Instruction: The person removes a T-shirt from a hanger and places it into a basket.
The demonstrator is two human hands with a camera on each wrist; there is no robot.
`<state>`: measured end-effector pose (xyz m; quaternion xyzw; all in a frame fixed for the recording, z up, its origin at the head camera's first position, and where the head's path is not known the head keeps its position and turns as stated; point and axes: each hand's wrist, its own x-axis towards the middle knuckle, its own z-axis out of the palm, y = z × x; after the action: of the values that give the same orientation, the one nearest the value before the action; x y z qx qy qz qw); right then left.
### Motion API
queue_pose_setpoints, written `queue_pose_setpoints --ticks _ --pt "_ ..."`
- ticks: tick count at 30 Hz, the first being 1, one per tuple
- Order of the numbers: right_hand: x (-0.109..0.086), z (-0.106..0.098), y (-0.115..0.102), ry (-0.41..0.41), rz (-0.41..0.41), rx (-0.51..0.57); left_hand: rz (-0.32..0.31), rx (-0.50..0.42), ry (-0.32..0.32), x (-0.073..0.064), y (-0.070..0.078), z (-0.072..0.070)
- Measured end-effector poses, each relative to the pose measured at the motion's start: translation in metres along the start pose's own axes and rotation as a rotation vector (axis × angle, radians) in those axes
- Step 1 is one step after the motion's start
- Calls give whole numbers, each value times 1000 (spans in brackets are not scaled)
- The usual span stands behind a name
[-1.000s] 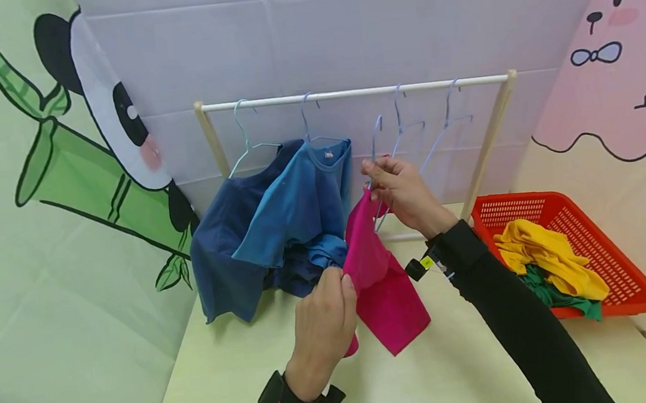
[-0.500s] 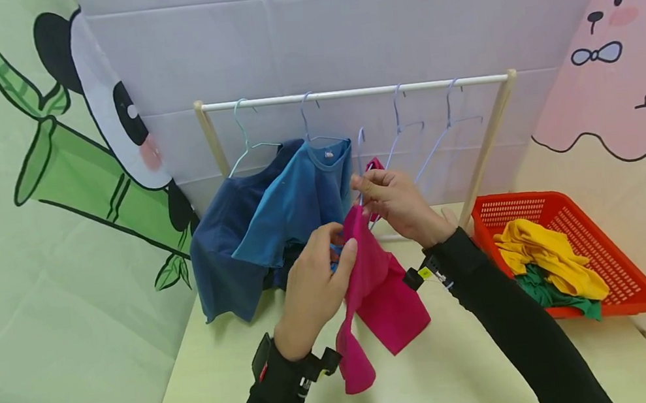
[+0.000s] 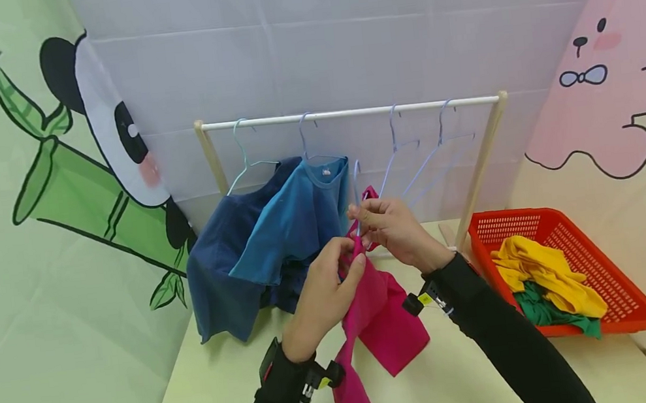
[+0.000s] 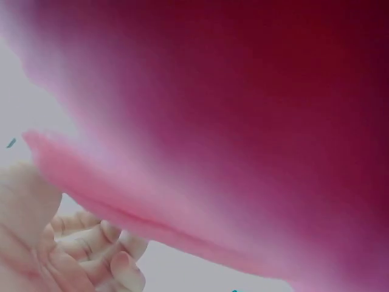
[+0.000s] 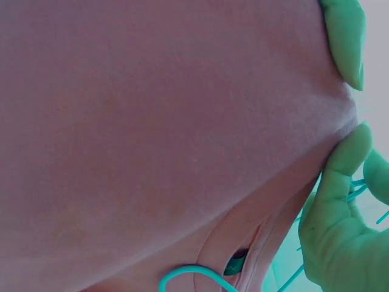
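In the head view a magenta T-shirt (image 3: 392, 325) hangs between the two hands, partly on a pale blue clothes hanger (image 3: 357, 173). The right hand (image 3: 392, 232) holds this hanger below its hook, fingers curled. At the shirt's upper left edge, the left hand (image 3: 328, 293) pinches the fabric between thumb and fingers. Magenta cloth (image 4: 243, 134) fills most of the left wrist view, with curled fingers at lower left. In the right wrist view, fingertips pinch a corner of the shirt (image 5: 152, 121), and the hanger's hook curves up at the bottom. Most of the hanger's body is hidden by cloth.
A rack with a white rail (image 3: 349, 113) stands behind the hands. A dark blue shirt (image 3: 218, 271) and a lighter blue shirt (image 3: 279, 232) hang at its left, two bare hangers further right. The red basket (image 3: 607, 257) at right holds yellow and green clothes.
The left hand has let go of the lower shirt edge, moved up and now pinches the fabric near the hanger. The right hand has shifted left with the hanger. The head view has tilted upward slightly.
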<state>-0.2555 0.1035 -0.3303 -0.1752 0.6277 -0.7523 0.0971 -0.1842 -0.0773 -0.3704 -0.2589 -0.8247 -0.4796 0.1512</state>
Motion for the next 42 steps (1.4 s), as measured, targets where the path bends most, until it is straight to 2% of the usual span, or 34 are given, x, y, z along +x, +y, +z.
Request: queue_pose_setpoints --ticks 7,10,19,24,29,32,39,42 --pt "-4 -3 7 -5 5 1 -3 -5 5 -5 -1 5" --pt "-3 -6 7 -2 -3 15 17 23 -3 -6 0 5" --pt "5 -25 6 73 -6 164 172 175 -89 -25 10 9" --pt "6 -29 5 85 -12 197 259 295 -118 -37 16 10" --pt "5 -28 5 91 -31 199 259 327 -153 -48 20 9" --pt "5 -25 5 119 -53 187 260 320 -169 -53 22 9" --pt "5 -18 10 184 -95 188 304 355 -186 -65 24 9" --pt "6 -16 13 209 -106 201 294 353 -213 -69 25 9"
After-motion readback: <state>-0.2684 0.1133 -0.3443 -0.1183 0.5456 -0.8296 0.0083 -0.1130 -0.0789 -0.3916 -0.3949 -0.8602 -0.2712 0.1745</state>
